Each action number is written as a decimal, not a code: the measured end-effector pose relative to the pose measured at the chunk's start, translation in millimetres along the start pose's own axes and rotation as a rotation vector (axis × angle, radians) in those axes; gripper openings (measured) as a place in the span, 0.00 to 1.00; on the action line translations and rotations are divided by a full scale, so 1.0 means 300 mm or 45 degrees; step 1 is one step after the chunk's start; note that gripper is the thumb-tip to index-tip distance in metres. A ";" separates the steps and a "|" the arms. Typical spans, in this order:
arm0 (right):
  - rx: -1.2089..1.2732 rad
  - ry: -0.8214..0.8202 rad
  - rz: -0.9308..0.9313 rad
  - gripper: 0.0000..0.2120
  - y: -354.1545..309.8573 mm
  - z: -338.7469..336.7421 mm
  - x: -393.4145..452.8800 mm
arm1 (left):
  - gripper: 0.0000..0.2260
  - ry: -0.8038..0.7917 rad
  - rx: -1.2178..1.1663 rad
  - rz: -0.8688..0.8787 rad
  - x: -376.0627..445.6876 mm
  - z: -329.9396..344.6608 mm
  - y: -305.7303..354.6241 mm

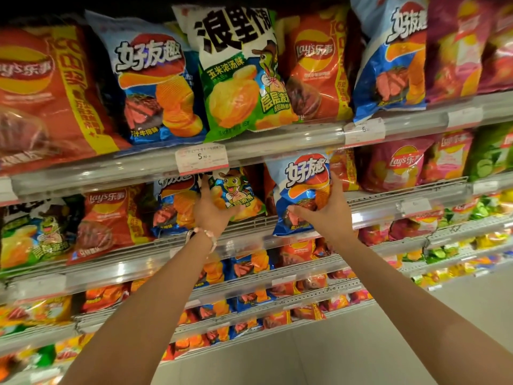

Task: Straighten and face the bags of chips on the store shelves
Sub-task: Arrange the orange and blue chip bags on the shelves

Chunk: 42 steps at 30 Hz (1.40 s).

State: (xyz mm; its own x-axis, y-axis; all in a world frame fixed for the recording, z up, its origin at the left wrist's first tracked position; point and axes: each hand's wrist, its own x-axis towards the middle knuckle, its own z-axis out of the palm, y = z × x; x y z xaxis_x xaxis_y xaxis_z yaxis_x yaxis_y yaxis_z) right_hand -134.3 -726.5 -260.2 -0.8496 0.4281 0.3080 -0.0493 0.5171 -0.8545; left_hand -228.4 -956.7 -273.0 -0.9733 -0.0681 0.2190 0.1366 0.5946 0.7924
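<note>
On the second shelf from the top, my left hand grips the lower part of a green chip bag with a cartoon frog, its top hidden behind the price rail. My right hand holds a blue and white chip bag from its right side and lower edge. That blue bag stands upright, faces front and sticks out past the shelf rail. A bracelet circles my left wrist.
The top shelf carries large red, blue and green bags, with a green one leaning over a price tag. Red Lay's bags and pink bags flank my hands. Lower shelves hold several smaller bags. Pale floor lies at bottom right.
</note>
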 end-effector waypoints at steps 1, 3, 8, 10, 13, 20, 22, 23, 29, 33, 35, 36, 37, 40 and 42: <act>0.001 -0.003 -0.005 0.49 -0.003 0.001 0.006 | 0.52 0.026 -0.041 -0.002 0.003 -0.004 0.003; -0.009 -0.006 -0.007 0.48 -0.012 0.004 0.016 | 0.51 0.044 -0.139 -0.021 0.006 -0.018 0.012; 0.008 -0.032 -0.038 0.47 -0.029 0.013 0.038 | 0.51 0.011 -0.209 -0.030 -0.011 -0.091 0.027; 0.020 -0.036 -0.059 0.47 -0.038 0.014 0.047 | 0.52 -0.009 -0.214 -0.034 -0.038 -0.127 0.019; 0.058 -0.070 -0.087 0.48 -0.049 0.026 0.047 | 0.52 -0.025 -0.203 -0.069 -0.097 -0.176 -0.003; 0.042 -0.175 -0.158 0.47 -0.069 0.101 0.010 | 0.53 0.087 -0.154 -0.070 -0.244 -0.264 -0.078; 0.054 -0.173 -0.168 0.49 -0.083 0.131 0.005 | 0.53 0.138 -0.092 -0.043 -0.280 -0.286 -0.096; 0.065 -0.179 -0.163 0.50 -0.092 0.148 0.002 | 0.53 0.159 -0.070 -0.034 -0.296 -0.297 -0.103; -0.063 -0.183 -0.082 0.55 -0.165 0.263 0.020 | 0.54 0.290 -0.002 -0.025 -0.341 -0.374 -0.133; -0.200 -0.123 0.000 0.55 -0.207 0.343 0.042 | 0.53 0.235 -0.006 -0.010 -0.347 -0.411 -0.156; -0.250 -0.110 0.046 0.54 -0.214 0.382 0.040 | 0.53 0.214 0.022 -0.015 -0.346 -0.424 -0.166; -0.267 -0.103 0.060 0.55 -0.214 0.401 0.035 | 0.53 0.206 0.038 -0.014 -0.348 -0.427 -0.173; -0.282 -0.094 0.070 0.55 -0.213 0.420 0.030 | 0.53 0.200 0.055 -0.010 -0.349 -0.428 -0.180; -0.303 -0.067 0.126 0.56 -0.212 0.471 0.009 | 0.53 0.182 0.087 -0.005 -0.351 -0.438 -0.200; -0.319 -0.054 0.138 0.57 -0.210 0.499 -0.005 | 0.53 0.175 0.090 -0.003 -0.352 -0.445 -0.216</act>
State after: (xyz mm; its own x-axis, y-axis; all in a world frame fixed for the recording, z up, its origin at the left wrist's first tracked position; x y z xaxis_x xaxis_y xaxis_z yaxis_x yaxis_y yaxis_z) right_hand -208.4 -870.8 -269.4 -0.8642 0.4625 0.1980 0.1702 0.6391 -0.7501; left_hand -109.8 -1095.0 -271.5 -0.9385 -0.1760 0.2971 0.1165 0.6488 0.7520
